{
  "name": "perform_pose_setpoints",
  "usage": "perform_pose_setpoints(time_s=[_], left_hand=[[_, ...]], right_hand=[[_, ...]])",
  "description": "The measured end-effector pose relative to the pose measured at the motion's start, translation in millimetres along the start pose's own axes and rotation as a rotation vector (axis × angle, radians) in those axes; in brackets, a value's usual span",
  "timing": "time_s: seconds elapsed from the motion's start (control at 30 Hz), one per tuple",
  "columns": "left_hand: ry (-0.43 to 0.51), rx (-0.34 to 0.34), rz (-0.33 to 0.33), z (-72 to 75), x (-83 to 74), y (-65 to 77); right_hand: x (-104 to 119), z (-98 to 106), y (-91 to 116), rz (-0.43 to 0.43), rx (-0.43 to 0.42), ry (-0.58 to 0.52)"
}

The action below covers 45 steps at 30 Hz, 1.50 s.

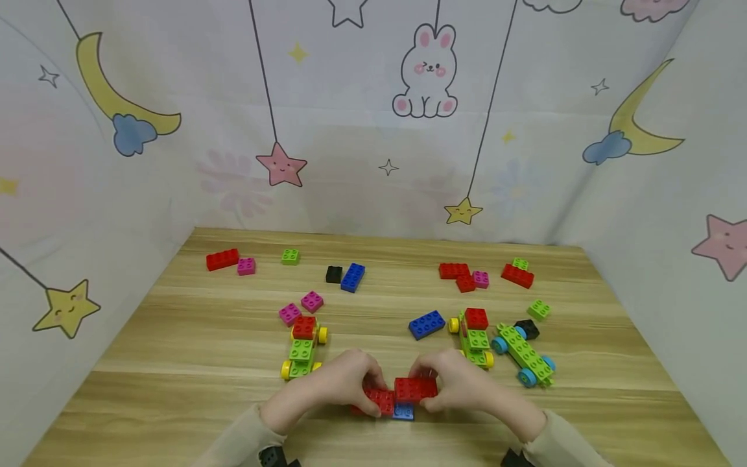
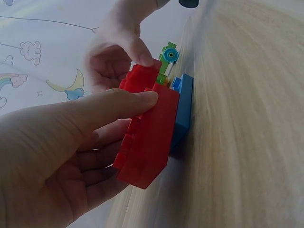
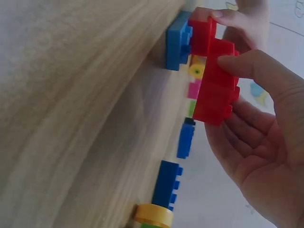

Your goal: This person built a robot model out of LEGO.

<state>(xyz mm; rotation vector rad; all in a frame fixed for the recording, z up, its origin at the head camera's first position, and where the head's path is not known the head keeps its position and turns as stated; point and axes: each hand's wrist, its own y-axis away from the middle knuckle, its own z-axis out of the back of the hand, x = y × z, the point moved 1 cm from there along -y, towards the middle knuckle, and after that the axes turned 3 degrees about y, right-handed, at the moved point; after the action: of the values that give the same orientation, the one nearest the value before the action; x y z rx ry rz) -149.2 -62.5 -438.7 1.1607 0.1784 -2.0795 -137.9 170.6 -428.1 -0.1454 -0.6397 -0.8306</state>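
At the blue brick (image 1: 403,412): my left hand (image 1: 352,375) pinches one red brick (image 1: 382,401), my right hand (image 1: 453,379) another red brick (image 1: 415,390) (by the sides, likely keeping undersides free).

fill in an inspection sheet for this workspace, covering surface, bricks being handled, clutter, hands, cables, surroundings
Surface: wood-grain tabletop, bare along its near-left part.
Bricks being handled: left-side red rectangular plastic brick and right-side red rectangular plastic brick, above a blue studded plastic brick; cannot tell whether pressed together.
Clutter: two green-and-red plastic brick cars with yellow wheels, a green plastic chassis with blue wheels, loose multicoloured plastic bricks.
Hands: left hand grips the left-side red brick; right hand grips the right-side one.
Cables: nothing seen.
Surroundings: white fabric backdrop, printed with moons and stars.
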Motion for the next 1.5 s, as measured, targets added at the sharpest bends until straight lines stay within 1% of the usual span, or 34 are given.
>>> perform_pose_setpoints(time_s=[0.1, 0.43, 0.7, 1.0, 1.23, 1.5], left_hand=[[-0.008, -0.003, 0.0, -0.1, -0.2, -0.1], [-0.038, -0.005, -0.03, -0.4, -1.9, 0.0], [-0.032, -0.004, -0.041, 0.1, -0.7, -0.1], [-0.043, -0.004, -0.038, 0.3, -0.3, 0.5], [-0.043, -0.011, -0.034, 0.4, -0.7, 1.7], [-0.033, -0.011, -0.038, -0.4, -0.6, 1.4]], right_hand=[[-1, -3, 0, 0.001, 0.01, -0.005], [-2, -8, 1, -0.003, 0.022, -0.01], [-1, -11, 2, -0.024, 0.033, -0.005], [-1, -13, 1, -0.043, 0.054, -0.011], [3, -14, -1, -0.008, 0.063, -0.002], [9, -21, -7, 0.001, 0.045, 0.026]])
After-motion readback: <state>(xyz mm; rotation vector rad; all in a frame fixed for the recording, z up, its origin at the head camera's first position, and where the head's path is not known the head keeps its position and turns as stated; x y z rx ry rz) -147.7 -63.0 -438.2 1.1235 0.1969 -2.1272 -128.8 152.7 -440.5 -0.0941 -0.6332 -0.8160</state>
